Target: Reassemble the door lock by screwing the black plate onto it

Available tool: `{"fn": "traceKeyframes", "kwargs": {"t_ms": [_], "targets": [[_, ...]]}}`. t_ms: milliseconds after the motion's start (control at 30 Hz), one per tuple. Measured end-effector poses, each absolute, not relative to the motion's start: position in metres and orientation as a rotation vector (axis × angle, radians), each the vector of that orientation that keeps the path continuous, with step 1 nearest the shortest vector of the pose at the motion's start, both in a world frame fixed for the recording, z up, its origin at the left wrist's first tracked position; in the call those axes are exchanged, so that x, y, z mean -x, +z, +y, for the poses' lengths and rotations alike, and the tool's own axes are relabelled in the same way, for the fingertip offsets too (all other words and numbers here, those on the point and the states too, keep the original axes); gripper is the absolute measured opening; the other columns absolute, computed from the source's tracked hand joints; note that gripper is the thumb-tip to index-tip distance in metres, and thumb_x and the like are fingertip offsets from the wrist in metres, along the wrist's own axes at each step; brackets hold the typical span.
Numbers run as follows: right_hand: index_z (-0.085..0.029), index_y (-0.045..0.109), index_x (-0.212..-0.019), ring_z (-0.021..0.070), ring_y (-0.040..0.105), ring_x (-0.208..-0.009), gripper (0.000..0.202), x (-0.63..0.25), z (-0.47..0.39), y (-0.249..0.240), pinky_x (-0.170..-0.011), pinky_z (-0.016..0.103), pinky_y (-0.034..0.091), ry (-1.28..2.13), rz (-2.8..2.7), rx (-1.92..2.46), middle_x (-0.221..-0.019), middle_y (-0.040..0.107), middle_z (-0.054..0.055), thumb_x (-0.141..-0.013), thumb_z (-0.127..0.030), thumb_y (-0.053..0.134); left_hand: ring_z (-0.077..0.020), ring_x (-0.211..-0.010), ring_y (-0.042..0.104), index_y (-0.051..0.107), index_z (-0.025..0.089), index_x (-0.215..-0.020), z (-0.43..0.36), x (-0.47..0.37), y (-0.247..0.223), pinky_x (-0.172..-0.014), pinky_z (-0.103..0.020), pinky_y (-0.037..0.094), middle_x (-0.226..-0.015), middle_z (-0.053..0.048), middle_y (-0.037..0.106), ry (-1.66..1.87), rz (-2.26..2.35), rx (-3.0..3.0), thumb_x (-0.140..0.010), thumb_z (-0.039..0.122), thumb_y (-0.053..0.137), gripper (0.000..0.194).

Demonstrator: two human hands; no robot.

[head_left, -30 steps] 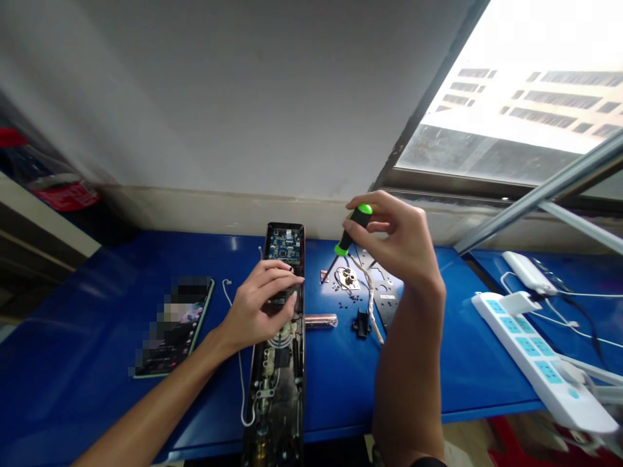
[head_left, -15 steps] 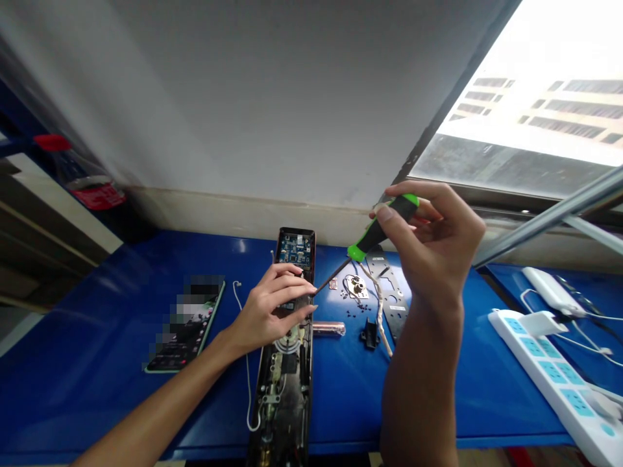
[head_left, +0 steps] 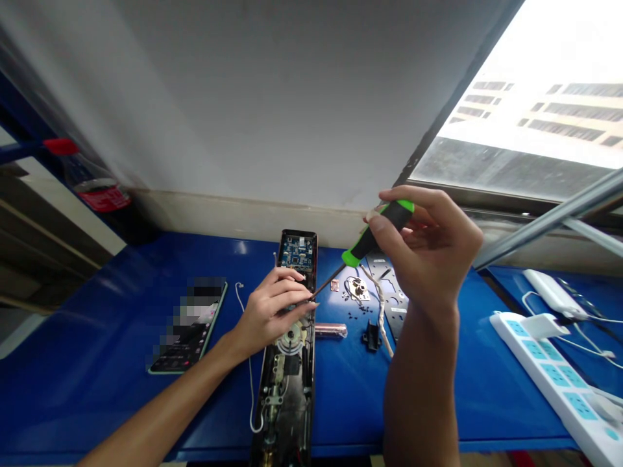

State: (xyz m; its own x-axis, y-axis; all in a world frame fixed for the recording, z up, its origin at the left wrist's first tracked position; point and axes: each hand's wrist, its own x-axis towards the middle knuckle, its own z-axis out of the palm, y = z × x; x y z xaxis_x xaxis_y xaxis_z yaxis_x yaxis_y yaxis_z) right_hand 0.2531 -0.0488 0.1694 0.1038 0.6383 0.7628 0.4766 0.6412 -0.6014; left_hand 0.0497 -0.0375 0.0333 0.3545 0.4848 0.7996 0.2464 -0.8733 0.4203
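Observation:
A long black housing [head_left: 296, 415], which looks like an opened electronic door lock, lies lengthwise before me. Its blue circuit board [head_left: 298, 251] shows at the far end, with a round pale part and metal mechanisms nearer. My left hand [head_left: 272, 308] rests across its middle, fingers stretched out and thumb apart, the fingertips by the screwdriver's tip. Closed around the green-and-black handle of a screwdriver [head_left: 372, 235] is my right hand [head_left: 428, 243]. The slanted shaft runs down-left to the housing's right edge; the tip's exact contact is hidden by the left fingertips.
Right of the housing lie a copper-coloured cylinder [head_left: 331, 330], small screws [head_left: 359, 312], a black bracket [head_left: 372, 337], a taped cable [head_left: 381, 305] and a metal plate [head_left: 395, 295]. A phone [head_left: 195, 337] and thin white cable [head_left: 252, 395] lie left. A power strip [head_left: 549, 370] stands right.
The screwdriver and right hand have shifted slightly left and down against the housing. The view has moved slightly; the left hand keeps its place over the housing.

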Motion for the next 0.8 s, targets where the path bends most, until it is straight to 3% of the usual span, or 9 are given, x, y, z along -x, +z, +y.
{"fn": "traceKeyframes", "kwargs": {"t_ms": [167,300,433,567,800], "targets": [[-0.028,0.068,-0.110,0.0203,0.074,-0.088,0.025,-0.254,-0.051,0.167,-0.073,0.036,0.066,0.220,-1.652,0.877,-0.091,0.073,0.001,-0.086,-0.024,0.072,-0.0205,-0.099,0.064,0.072,0.020,-0.097,-0.036,-0.050,0.032,-0.088,-0.039,0.058,-0.090,-0.003,0.076,1.544,0.687,-2.373,-0.086,0.015,0.077,0.013],[-0.030,0.055,-0.134,0.0247,0.075,-0.100,0.049,-0.258,-0.051,0.165,-0.080,0.039,0.067,0.381,-1.793,0.971,-0.103,0.073,0.003,-0.087,-0.030,0.071,-0.0214,-0.098,0.065,0.073,0.021,-0.095,-0.035,-0.050,0.032,-0.088,-0.042,0.058,-0.088,-0.002,0.076,1.552,0.760,-2.344,-0.088,0.017,0.075,0.009],[-0.031,0.050,-0.137,0.0245,0.075,-0.098,0.056,-0.259,-0.048,0.166,-0.082,0.039,0.067,0.399,-1.779,0.925,-0.104,0.074,0.002,-0.086,-0.023,0.072,-0.0283,-0.117,0.058,0.072,0.023,-0.107,-0.033,-0.046,0.033,-0.096,-0.053,0.054,-0.106,-0.005,0.076,1.554,0.962,-2.386,-0.087,0.029,0.077,0.022],[-0.030,0.055,-0.127,0.0250,0.075,-0.096,0.049,-0.257,-0.044,0.164,-0.079,0.038,0.068,0.275,-1.676,0.893,-0.102,0.074,0.003,-0.084,-0.020,0.075,-0.0330,-0.135,0.045,0.068,0.024,-0.121,-0.032,-0.043,0.031,-0.109,-0.064,0.042,-0.138,-0.010,0.060,1.473,1.221,-2.375,-0.091,0.033,0.070,0.031],[-0.031,0.059,-0.127,0.0179,0.074,-0.091,0.050,-0.252,-0.029,0.150,-0.074,0.033,0.068,0.146,-1.727,0.818,-0.113,0.072,-0.001,-0.083,-0.014,0.074,-0.0315,-0.148,0.033,0.065,0.027,-0.128,-0.030,-0.044,0.027,-0.119,-0.061,0.035,-0.162,-0.006,0.033,1.262,1.256,-2.287,-0.098,0.032,0.057,0.031]]}}
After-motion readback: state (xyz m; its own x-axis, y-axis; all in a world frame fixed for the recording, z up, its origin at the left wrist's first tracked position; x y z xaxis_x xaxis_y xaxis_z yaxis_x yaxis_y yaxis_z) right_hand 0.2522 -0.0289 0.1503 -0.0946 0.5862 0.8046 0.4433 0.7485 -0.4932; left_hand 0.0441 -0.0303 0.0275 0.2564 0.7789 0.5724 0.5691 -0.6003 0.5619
